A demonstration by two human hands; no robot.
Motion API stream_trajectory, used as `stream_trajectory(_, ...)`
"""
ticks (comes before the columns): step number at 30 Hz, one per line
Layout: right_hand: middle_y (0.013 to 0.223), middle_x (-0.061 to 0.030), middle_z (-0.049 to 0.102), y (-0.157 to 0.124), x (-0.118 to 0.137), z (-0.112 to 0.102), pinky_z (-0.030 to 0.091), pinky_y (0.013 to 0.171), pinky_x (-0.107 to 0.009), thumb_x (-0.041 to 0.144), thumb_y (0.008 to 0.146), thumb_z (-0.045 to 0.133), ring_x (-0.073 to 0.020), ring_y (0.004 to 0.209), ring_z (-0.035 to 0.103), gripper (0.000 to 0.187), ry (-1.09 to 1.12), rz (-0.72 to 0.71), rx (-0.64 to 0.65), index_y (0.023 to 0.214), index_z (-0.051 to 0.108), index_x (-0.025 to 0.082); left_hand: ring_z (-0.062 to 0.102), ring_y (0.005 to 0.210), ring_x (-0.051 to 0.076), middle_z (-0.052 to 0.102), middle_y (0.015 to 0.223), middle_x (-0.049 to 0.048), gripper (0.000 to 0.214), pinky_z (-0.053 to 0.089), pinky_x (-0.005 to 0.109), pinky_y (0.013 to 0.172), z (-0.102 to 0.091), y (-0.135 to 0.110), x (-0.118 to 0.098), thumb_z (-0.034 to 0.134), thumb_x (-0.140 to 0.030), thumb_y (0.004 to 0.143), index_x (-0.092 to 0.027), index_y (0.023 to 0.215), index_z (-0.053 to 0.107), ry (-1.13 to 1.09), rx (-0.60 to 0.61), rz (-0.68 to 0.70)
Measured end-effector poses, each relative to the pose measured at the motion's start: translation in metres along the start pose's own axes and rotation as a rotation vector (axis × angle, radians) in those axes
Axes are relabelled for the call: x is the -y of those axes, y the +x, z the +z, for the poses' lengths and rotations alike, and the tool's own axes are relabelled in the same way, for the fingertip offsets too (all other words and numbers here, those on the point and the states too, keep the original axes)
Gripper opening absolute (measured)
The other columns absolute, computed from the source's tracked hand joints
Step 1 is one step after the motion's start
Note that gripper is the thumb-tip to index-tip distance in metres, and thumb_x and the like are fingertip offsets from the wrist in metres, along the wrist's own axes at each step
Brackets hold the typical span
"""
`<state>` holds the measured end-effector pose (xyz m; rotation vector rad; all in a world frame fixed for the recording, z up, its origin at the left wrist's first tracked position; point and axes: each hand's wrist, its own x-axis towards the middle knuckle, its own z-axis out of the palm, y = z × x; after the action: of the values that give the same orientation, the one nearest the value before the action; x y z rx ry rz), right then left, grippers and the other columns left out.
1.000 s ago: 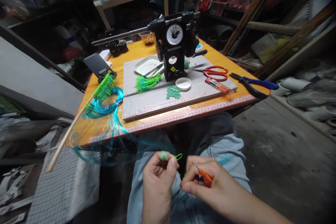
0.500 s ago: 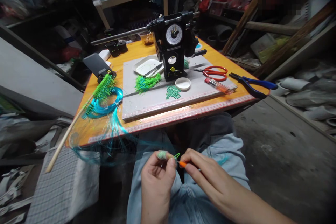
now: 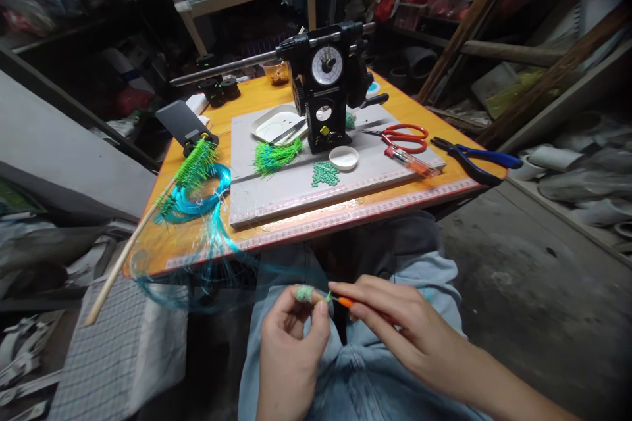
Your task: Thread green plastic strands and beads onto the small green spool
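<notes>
Over my lap, my left hand (image 3: 295, 335) pinches a short piece of bright green line (image 3: 329, 296) between thumb and index finger. A pale green patterned wrap (image 3: 303, 293) covers part of that index finger. My right hand (image 3: 390, 316) is closed on a small orange-handled tool (image 3: 345, 302) with a thin metal shaft. The shaft points left and meets the green line by my left fingertips. What its tip looks like is hidden. Blue strands (image 3: 217, 230) hang from a blue coil (image 3: 197, 200) on the table toward my lap.
On the wooden table (image 3: 261, 85), a grey board (image 3: 276, 194) bears a black geared machine (image 3: 326, 99), green beads (image 3: 324, 174), a white lid (image 3: 344, 158), red scissors (image 3: 405, 137) and a green bundle (image 3: 276, 156). Pliers (image 3: 469, 161) lie right; a stick with green tufts (image 3: 131, 247) overhangs left.
The green loop that stood up between my hands is now drawn down small at my left fingertips. My right fingers have shifted slightly left over the line, with the orange-handled tool still held.
</notes>
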<state>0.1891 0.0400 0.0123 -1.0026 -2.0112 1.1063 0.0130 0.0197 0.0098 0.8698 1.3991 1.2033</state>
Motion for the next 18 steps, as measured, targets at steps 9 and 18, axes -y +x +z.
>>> stream_trajectory(9, 0.087, -0.0042, 0.064, 0.002, -0.001, 0.008, 0.047, 0.064, -0.023, 0.023, 0.098, 0.044, -0.0138, 0.073, 0.060, 0.029, 0.129, 0.076, -0.109, 0.121, 0.062, 0.023, 0.059, 0.069, 0.015, 0.062, 0.072, 0.0013, 0.004, 0.049, 0.023, 0.067, 0.006, -0.002, 0.001, 0.065, -0.017, 0.076, -0.016, 0.073, 0.062, 0.063, 0.095, 0.024)
stream_trajectory(18, 0.089, -0.0065, 0.063, 0.004, -0.004, -0.007, 0.042, 0.065, -0.028, 0.018, 0.097, 0.043, -0.0168, 0.076, 0.059, 0.031, -0.194, -0.099, 0.102, 0.123, 0.060, 0.022, 0.052, 0.060, 0.015, 0.054, 0.064, -0.0013, 0.008, 0.043, 0.025, 0.059, -0.004, 0.003, -0.013, 0.059, -0.016, 0.077, -0.020, 0.069, 0.057, 0.563, 0.112, 0.235)
